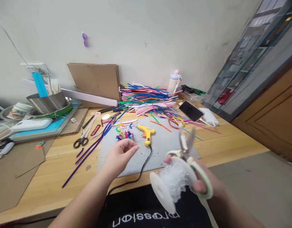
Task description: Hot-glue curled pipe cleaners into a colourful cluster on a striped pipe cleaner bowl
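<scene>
My right hand (201, 186) has its fingers through the handles of white-handled scissors (202, 174), whose blurred blades point up and stand apart. Against that same hand is a white spool (160, 193) wound with clear, lumpy strand (175, 177), tilted above my lap; how it is gripped is partly hidden. My left hand (122, 155) is closed in a pinch over the grey mat (108, 158), and what sits between thumb and finger is too small to name. Just beyond it lie a small bundle of colourful pipe cleaners (125, 135) and a yellow glue gun (147, 134).
Many pipe cleaners (148, 98) are heaped against the wall. Black-handled scissors (81, 142) and purple pipe cleaners (83, 163) lie left of the mat. At the right are a phone (191, 110) and white power bank (209, 116). The glue gun's cord (143, 169) runs towards me.
</scene>
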`<state>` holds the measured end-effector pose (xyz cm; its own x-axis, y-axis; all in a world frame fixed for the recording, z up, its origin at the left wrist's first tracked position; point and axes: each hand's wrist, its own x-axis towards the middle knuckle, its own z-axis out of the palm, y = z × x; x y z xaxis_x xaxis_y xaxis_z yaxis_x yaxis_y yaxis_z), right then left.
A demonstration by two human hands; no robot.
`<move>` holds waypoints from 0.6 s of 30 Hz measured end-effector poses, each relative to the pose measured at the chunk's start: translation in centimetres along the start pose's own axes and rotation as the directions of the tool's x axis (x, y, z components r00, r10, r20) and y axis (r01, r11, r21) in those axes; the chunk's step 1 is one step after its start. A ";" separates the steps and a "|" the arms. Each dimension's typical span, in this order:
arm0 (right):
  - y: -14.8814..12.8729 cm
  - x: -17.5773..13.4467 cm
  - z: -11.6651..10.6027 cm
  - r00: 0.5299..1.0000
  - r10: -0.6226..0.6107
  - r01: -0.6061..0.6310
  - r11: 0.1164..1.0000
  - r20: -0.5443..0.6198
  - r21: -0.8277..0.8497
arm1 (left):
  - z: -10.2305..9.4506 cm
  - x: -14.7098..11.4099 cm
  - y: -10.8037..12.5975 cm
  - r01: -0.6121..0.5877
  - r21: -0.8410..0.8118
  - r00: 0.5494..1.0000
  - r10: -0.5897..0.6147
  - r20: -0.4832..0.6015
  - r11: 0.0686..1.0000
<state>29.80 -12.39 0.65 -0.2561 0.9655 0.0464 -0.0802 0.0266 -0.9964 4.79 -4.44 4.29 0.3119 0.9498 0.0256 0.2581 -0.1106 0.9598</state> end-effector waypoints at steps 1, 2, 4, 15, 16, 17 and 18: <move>0.2 0.0 -0.3 0.993 -0.080 0.084 0.995 -0.092 0.049 | 0.1 -0.1 -0.5 0.005 0.051 1.000 -0.006 0.020 0.999; 0.3 -0.1 -0.7 0.966 -0.156 0.173 0.983 -0.207 0.068 | 0.3 -0.4 -0.8 0.020 0.090 0.998 -0.026 0.065 0.996; 0.6 -0.1 -1.8 0.864 -0.268 0.301 0.954 -0.427 0.010 | 0.6 -1.6 -1.1 0.060 0.144 0.965 -0.094 0.244 0.988; 2.2 -0.5 -3.8 0.929 -0.009 -0.008 0.999 -0.371 -0.045 | -1.3 -1.2 -0.2 0.150 -0.243 0.945 -0.066 0.321 0.958; 2.4 -0.2 -3.5 0.911 -0.001 0.031 0.997 -0.413 0.064 | -1.4 -1.0 -0.3 0.151 -0.241 0.939 -0.063 0.337 0.959; 2.6 0.2 -3.3 0.886 0.011 0.069 0.985 -0.464 0.156 | -1.4 -0.9 -0.3 0.162 -0.225 0.929 -0.071 0.363 0.961; 2.7 0.5 -3.2 0.857 0.030 0.099 0.970 -0.514 0.221 | -1.4 -1.0 -0.4 0.177 -0.197 0.915 -0.088 0.393 0.964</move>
<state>32.48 -10.98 -2.28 0.2736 0.9615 -0.0263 -0.3162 0.0640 -0.9465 3.15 -4.92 4.26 0.6225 0.7638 -0.1708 0.1236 0.1196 0.9851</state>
